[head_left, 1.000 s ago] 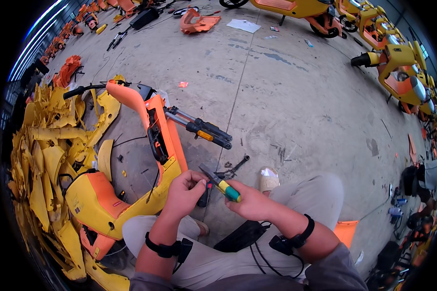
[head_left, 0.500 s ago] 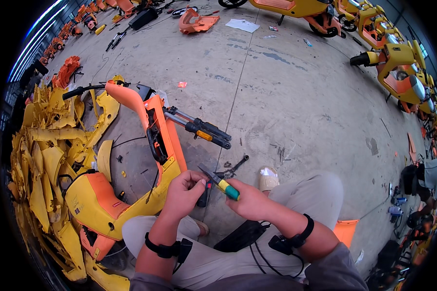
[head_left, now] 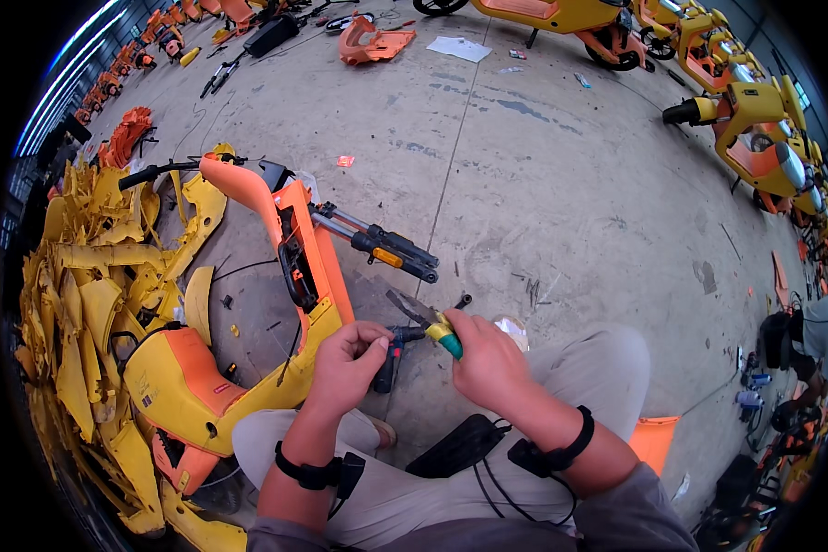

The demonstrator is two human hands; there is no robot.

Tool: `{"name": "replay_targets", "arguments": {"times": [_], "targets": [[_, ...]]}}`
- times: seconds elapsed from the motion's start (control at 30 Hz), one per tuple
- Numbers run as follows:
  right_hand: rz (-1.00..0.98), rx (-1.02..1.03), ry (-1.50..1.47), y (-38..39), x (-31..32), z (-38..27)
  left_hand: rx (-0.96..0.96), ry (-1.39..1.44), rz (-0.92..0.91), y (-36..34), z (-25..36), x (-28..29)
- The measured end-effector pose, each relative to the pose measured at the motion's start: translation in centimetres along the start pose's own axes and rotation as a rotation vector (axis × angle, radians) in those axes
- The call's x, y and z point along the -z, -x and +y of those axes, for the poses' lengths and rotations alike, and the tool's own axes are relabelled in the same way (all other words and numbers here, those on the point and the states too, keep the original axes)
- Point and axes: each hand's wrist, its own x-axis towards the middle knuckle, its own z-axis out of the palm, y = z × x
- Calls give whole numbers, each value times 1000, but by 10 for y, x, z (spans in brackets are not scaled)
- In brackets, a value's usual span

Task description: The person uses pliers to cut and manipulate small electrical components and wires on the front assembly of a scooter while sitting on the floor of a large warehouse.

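My right hand (head_left: 489, 361) is closed round the yellow-and-green handles of a pair of pliers (head_left: 443, 339). Their metal jaws (head_left: 408, 305) point up and to the left, apart from my left hand. My left hand (head_left: 351, 361) is pinched, thumb against fingers; whatever it holds is too small or hidden to make out. Just beyond its fingers lies a black-and-red cordless drill (head_left: 391, 363) on the floor. To the left lies a partly stripped orange-and-yellow scooter (head_left: 317, 322), its silver-and-black front fork (head_left: 377, 241) without a wheel.
A heap of broken yellow panels (head_left: 92, 294) lies at the left. Several yellow scooters (head_left: 754, 147) stand at the far right. An orange panel (head_left: 374, 43) and a white sheet (head_left: 458, 48) lie on the far floor. A black pouch with cables (head_left: 460, 446) rests by my lap.
My right hand has moved right and slightly up with the pliers, drawing their jaws away from my left hand. My left hand has barely moved.
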Motion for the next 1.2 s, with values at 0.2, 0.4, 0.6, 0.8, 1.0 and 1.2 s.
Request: {"name": "replay_targets", "arguments": {"times": [0.2, 0.4, 0.6, 0.8, 1.0, 1.2], "targets": [[185, 150, 170, -1, -5, 5, -34, 22, 0, 0, 4, -1], [221, 155, 189, -4, -6, 6, -59, 71, -5, 1, 9, -3], [-392, -341, -646, -12, 9, 6, -84, 78, -12, 1, 11, -3], [-367, -343, -987, -22, 16, 27, -113, 96, 1, 2, 9, 2], [-457, -332, -936, -15, 7, 25, -64, 88, -18, 2, 11, -1], [-554, -261, -981, -13, -3, 22, -22, 19, 9, 1, 6, -1]]}}
